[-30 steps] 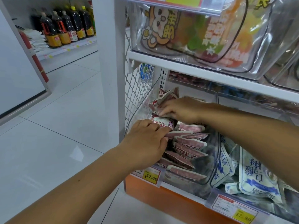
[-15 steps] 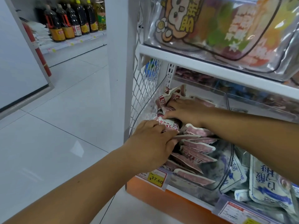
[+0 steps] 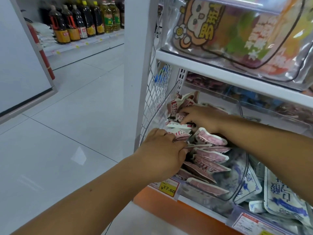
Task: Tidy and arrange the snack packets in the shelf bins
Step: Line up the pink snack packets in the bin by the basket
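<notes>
A clear plastic shelf bin (image 3: pixel 220 203) at the shelf's left end holds several pink and white snack packets (image 3: pixel 210 162), lined up on edge at the front and jumbled at the back (image 3: pixel 182 103). My left hand (image 3: pixel 162 154) is at the bin's front left, fingers closed on the top edge of a pink packet (image 3: pixel 179 135). My right hand (image 3: pixel 201 117) reaches deeper in, fingers curled on a white and red packet (image 3: pixel 177 125) in the loose pile. The packets under both hands are hidden.
A neighbouring bin to the right holds blue and white packets (image 3: pixel 281 197). A large clear bag of jelly snacks (image 3: pixel 237 34) sits on the shelf above. A wire mesh side panel (image 3: pixel 155 92) borders the bin. A yellow price tag (image 3: pixel 168 188) hangs below. Oil bottles (image 3: pixel 81 22) stand across the aisle.
The view has shifted right and down a little. My right hand has slid lower onto a white packet in the back pile. My left hand keeps its grip at the front.
</notes>
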A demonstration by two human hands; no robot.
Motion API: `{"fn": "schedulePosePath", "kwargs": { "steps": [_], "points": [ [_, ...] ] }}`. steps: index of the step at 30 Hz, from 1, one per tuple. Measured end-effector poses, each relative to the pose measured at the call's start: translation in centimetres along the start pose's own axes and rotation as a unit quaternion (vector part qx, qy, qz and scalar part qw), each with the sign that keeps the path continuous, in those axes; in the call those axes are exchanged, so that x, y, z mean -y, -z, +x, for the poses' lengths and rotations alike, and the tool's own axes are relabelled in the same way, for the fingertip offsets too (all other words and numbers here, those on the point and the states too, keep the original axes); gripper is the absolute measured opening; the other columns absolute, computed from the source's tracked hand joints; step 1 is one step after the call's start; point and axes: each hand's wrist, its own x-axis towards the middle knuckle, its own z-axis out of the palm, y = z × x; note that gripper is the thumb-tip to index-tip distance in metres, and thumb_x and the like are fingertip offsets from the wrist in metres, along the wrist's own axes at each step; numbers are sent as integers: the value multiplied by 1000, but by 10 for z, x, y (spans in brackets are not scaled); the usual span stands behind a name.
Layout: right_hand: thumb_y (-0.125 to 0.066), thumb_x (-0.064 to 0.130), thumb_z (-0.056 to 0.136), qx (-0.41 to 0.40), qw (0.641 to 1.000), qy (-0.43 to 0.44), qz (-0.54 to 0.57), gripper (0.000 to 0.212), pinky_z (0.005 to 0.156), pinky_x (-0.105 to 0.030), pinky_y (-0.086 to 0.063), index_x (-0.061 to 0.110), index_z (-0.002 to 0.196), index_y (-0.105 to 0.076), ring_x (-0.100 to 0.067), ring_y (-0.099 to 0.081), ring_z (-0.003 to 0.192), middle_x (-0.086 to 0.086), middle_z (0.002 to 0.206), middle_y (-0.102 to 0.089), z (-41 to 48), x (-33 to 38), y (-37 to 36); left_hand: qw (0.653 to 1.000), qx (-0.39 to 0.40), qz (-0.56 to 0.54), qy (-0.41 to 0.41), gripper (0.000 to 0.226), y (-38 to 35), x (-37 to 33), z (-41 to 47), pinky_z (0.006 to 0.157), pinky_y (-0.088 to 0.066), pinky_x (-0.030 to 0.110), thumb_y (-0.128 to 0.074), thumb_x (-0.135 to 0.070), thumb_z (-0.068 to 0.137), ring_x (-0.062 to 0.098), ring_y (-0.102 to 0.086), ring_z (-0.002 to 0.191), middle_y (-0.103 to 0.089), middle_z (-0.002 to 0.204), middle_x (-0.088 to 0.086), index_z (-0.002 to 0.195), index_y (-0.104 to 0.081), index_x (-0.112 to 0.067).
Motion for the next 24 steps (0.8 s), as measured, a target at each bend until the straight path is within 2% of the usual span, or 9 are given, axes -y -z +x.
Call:
{"fn": "schedulePosePath", "kwargs": {
  "steps": [2,5,8,10,14,17,20,22,24],
  "points": [
    [-57,3,91,5,998,33,-44,43,87,-14,-28,25,128,-61,-18,-39,134,5,151,-37,-3,-3,2,1000,-8,2,-1,64,0,-1,-1,106,-18,35,-5,-47,88,24,-38,119,-53,128,2,134,-48,-33],
    [-57,-2,89,-16,997,37,-69,44,90,-17,-29,22,126,-62,-19,-38,135,3,151,-36,-3,-4,2,999,-41,-4,3,62,-1,-1,-5,105,-15,34,-5,-47,90,24,-33,120,-46,131,4,136,-43,-32],
    [-55,-1,90,-25,997,30,-70,38,82,-17,-28,18,123,-61,-19,-42,129,2,146,-42,-7,0,4,998,-54,-17,1,61,-2,-2,-4,109,-9,36,-5,-47,89,23,-14,134,-18,154,2,138,-38,-32],
    [-56,0,89,-21,997,29,-61,33,78,-15,-26,18,117,-62,-18,-44,125,2,143,-44,-7,0,3,998,-54,-27,-5,59,-2,-2,-4,112,-6,36,-8,-46,89,20,-5,140,-8,159,-6,139,-37,-32],
    [-66,10,85,-4,1000,-8,3,26,89,-30,-43,32,98,-63,-16,-53,112,9,124,-54,-5,-3,7,998,-61,-18,-11,65,-3,-2,-2,108,-8,32,-2,-48,88,16,-16,136,-37,143,-14,136,-42,-28],
    [-66,24,89,-20,997,-22,73,21,82,-26,-38,24,109,-68,-10,-53,100,9,110,-57,-15,-1,20,999,-41,-10,1,56,-1,-2,-1,109,-12,33,-11,-45,93,17,-22,131,-45,135,-11,134,-44,-28],
    [-58,29,95,-57,986,-34,151,25,76,-19,-38,21,117,-65,-10,-55,101,9,111,-59,-30,1,27,1000,-16,-16,16,47,3,-4,-1,115,-6,36,-19,-43,101,19,-12,140,-37,146,-8,141,-38,-28],
    [-55,32,97,-82,978,-43,189,26,73,-9,-34,23,119,-63,-7,-53,100,11,111,-58,-36,3,27,999,0,-23,24,48,4,-5,-1,118,1,38,-19,-42,102,18,1,146,-25,155,-6,147,-30,-28],
    [-54,33,97,-107,973,-48,198,25,74,-9,-34,23,118,-63,-7,-53,102,10,114,-58,-37,6,25,1000,4,-20,24,49,4,-5,-2,119,4,39,-18,-43,102,17,7,147,-19,158,-5,149,-25,-29]
  ]
}}
